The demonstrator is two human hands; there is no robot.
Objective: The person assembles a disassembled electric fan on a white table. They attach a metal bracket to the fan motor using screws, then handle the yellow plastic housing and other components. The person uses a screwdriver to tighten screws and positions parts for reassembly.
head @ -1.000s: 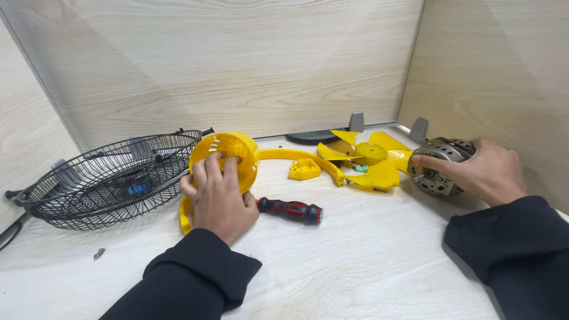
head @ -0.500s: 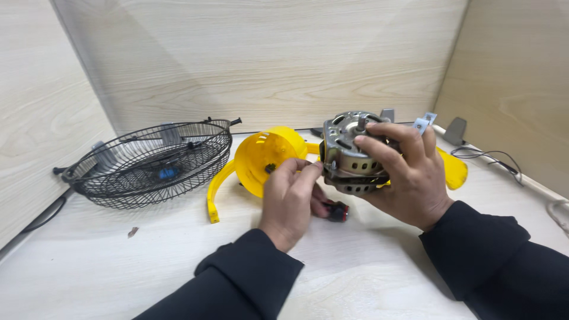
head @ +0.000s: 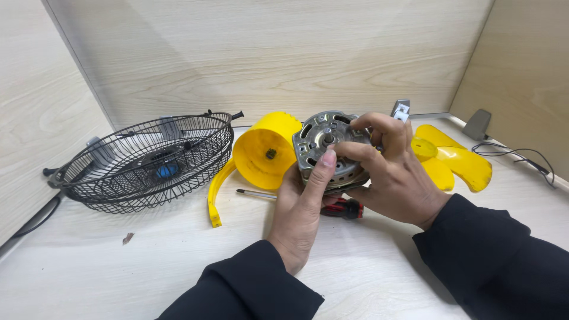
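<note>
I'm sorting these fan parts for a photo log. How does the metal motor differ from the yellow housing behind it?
The motor is grey metal with slotted vents and a centre shaft; the yellow housing is smooth plastic with a small central hole. The motor is held off the table by the left hand and the right hand; the housing rests on the table, untouched. Both are round and face the camera.

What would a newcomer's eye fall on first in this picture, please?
First, the silver fan motor at centre, gripped by the left hand and the right hand. Then the yellow motor housing just behind it, the black wire fan guard at left, and the yellow fan blade at right.
</note>
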